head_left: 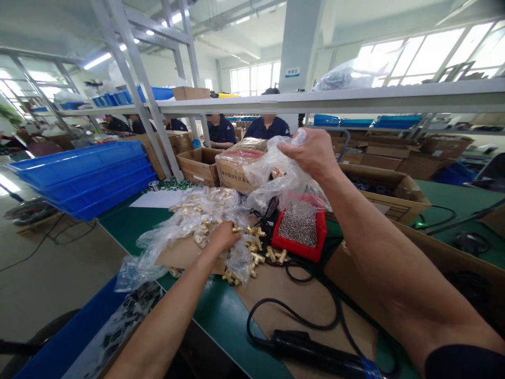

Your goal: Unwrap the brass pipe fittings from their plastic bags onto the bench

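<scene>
My left hand (223, 235) reaches into a heap of small brass fittings (256, 251) lying on crumpled clear plastic (185, 221) on the green bench; its fingers curl down into the pile, and what they grip is hidden. My right hand (311, 152) is raised above the bench, pinching the top of a clear plastic bag (284, 181) that hangs down over a red tray (302, 231) filled with tiny metal parts. One or two brass pieces show inside the bag.
Stacked blue bins (82, 176) stand at left. Cardboard boxes (199, 166) line the back and right (398, 197). A black power tool (315, 352) with cable lies near the front edge. Other people sit beyond the shelf frame (130, 73).
</scene>
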`<state>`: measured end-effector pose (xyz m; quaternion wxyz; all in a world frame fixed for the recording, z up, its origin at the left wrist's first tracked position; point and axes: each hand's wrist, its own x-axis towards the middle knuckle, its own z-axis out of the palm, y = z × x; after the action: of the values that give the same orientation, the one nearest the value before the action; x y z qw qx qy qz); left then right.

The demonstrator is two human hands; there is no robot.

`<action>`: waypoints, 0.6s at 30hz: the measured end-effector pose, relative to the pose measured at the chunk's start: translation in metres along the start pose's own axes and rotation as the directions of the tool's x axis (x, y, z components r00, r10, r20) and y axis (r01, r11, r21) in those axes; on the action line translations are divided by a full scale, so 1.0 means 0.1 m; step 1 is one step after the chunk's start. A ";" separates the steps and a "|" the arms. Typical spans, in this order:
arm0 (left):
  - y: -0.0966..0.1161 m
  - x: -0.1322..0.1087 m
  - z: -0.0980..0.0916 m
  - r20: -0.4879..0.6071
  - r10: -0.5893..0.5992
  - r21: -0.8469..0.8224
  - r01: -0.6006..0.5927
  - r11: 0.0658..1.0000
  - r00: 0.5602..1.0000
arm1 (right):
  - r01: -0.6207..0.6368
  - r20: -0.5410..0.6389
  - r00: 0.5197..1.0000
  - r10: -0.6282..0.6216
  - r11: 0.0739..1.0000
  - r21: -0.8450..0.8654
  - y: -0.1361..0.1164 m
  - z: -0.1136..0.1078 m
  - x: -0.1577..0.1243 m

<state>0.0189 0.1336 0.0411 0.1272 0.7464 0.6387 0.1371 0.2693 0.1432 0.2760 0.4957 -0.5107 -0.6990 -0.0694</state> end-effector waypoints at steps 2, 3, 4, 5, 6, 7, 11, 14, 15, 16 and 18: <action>0.02 0.00 0.00 0.028 -0.005 0.038 0.004 0.999 1.000 | -0.019 0.013 1.000 0.019 1.000 -0.007 0.03 -0.01 -0.07; 0.03 -0.01 -0.01 0.039 -0.001 0.052 -0.001 0.999 0.999 | -0.028 0.017 0.999 0.028 1.000 -0.008 0.05 -0.01 -0.11; 0.05 -0.03 -0.01 0.047 0.008 0.064 -0.011 0.998 0.999 | -0.032 0.020 0.999 0.032 0.999 -0.003 0.08 0.00 -0.14; 0.06 -0.05 -0.01 0.050 0.020 0.074 -0.023 0.997 0.999 | -0.030 0.025 0.999 0.030 1.000 0.007 0.10 0.00 -0.17; 0.08 -0.08 -0.02 0.050 0.034 0.080 -0.038 0.996 0.998 | -0.024 0.029 0.999 0.023 1.000 0.021 0.12 0.00 -0.20; 0.10 -0.10 -0.02 0.049 0.051 0.085 -0.055 0.995 0.997 | -0.014 0.033 0.999 0.012 0.999 0.036 0.14 0.01 -0.23; 0.15 -0.15 -0.04 0.057 0.094 0.077 -0.098 0.992 0.994 | -0.002 0.005 1.000 0.002 0.998 0.062 0.20 0.01 -0.32; 0.16 -0.12 -0.06 0.057 0.089 0.029 -0.091 0.995 0.994 | 0.002 -0.025 1.000 0.001 0.994 0.109 0.21 0.00 -0.41; 0.16 -0.10 -0.08 0.051 0.086 0.003 -0.086 0.996 0.995 | 0.006 -0.008 1.000 -0.005 0.992 0.129 0.22 0.00 -0.45; 0.16 -0.09 -0.10 0.044 0.082 -0.029 -0.081 0.996 0.996 | 0.008 0.031 0.999 -0.012 0.990 0.142 0.23 0.00 -0.48; 0.16 -0.05 -0.16 0.033 0.080 -0.107 -0.076 0.991 0.996 | 0.001 0.137 0.990 -0.020 0.990 0.139 0.25 0.02 -0.54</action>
<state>0.0268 0.1265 0.0616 0.1729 0.7653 0.5986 0.1616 0.2869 0.1213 0.2231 0.4798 -0.4749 -0.7377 0.0120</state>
